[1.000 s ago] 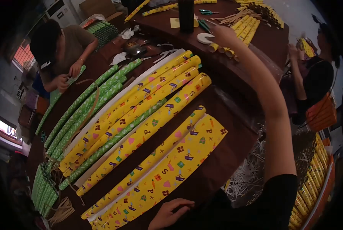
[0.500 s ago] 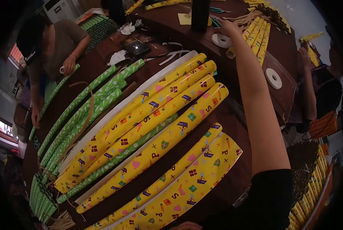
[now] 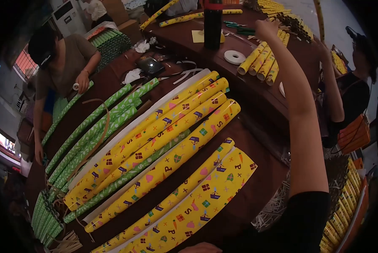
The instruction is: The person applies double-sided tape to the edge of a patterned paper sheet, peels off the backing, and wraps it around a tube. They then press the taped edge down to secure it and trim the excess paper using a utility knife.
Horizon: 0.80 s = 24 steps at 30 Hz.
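My right arm reaches across to the far table. My right hand (image 3: 267, 30) is there with its fingers curled, by the brown paper strips and several yellow patterned rolls (image 3: 260, 61); what is in its fingers is hidden. Green-handled scissors (image 3: 244, 31) lie just left of it. At the bottom edge, only a sliver of my left hand (image 3: 201, 248) shows, at the partly unrolled yellow wrapping paper (image 3: 206, 198); its fingers are cut off. Several more yellow wrapping paper rolls (image 3: 184, 147) and green rolls (image 3: 100, 122) lie across the near table.
A white tape roll (image 3: 234, 57) and a dark bottle (image 3: 213, 29) stand on the far table. At left a person (image 3: 66, 55) handles a green roll; another person (image 3: 353, 80) is at right. Bundled yellow rolls (image 3: 343, 211) sit low right.
My right hand has shifted a little to the right over the paper strips. The view has turned, so the rolls appear slightly left and lower. The person at right now holds a roll upright.
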Tool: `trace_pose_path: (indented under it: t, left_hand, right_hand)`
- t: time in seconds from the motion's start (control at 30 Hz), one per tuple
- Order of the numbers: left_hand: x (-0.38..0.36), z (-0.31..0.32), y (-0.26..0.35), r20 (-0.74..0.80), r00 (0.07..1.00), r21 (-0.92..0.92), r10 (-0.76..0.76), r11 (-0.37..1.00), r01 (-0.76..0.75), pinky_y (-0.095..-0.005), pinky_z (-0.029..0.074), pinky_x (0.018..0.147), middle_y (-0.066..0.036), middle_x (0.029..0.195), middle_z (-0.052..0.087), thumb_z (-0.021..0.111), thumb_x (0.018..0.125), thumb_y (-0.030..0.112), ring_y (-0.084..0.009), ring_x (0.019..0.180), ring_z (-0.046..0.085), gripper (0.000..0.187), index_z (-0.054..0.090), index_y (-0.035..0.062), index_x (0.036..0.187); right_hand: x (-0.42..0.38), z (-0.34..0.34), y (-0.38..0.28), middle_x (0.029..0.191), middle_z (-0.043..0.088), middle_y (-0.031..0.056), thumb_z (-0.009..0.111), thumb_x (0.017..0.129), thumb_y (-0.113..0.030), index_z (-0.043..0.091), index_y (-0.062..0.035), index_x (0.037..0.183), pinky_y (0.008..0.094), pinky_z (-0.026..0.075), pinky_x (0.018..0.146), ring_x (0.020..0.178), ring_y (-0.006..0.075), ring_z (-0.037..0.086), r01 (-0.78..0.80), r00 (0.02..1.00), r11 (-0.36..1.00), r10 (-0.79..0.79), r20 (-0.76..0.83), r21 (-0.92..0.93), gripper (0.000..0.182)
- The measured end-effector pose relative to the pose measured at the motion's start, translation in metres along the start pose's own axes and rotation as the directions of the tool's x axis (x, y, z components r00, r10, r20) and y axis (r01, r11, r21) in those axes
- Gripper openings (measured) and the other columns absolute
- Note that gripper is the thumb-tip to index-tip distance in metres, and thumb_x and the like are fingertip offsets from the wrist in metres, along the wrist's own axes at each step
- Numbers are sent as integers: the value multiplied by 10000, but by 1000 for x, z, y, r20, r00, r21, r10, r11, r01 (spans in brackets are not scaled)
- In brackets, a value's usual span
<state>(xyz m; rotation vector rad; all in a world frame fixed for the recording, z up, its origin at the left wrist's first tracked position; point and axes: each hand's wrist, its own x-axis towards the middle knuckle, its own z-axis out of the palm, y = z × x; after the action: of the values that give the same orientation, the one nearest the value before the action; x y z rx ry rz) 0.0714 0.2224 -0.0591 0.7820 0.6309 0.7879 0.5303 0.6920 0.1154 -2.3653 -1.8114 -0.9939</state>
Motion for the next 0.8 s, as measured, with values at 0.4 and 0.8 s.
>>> trace_pose_path:
  t: [0.4, 0.8]
  left_hand:
    - [-36, 82, -30, -270, 868, 165, 418, 908, -386, -399, 350, 1085, -196, 1475, 370, 401, 1022, 212, -294, 1318, 434, 506, 309, -77, 1426]
    - [-45, 106, -48, -233, 962, 189, 144, 977, -101, -275, 484, 754, -149, 1221, 599, 420, 1025, 215, -176, 817, 626, 444, 380, 3, 1413]
  right_hand:
    - [-307, -141, -4, 988, 580, -13, 631, 730, -114, 688, -104, 989, 640, 130, 1150, 1137, 192, 536, 892, 438, 423, -715, -545, 161, 266]
    - [-450, -200, -33, 1265, 539, -56, 637, 780, -166, 627, -152, 1152, 587, 190, 1161, 1353, 179, 381, 993, 106, 109, -705, -701, 41, 373]
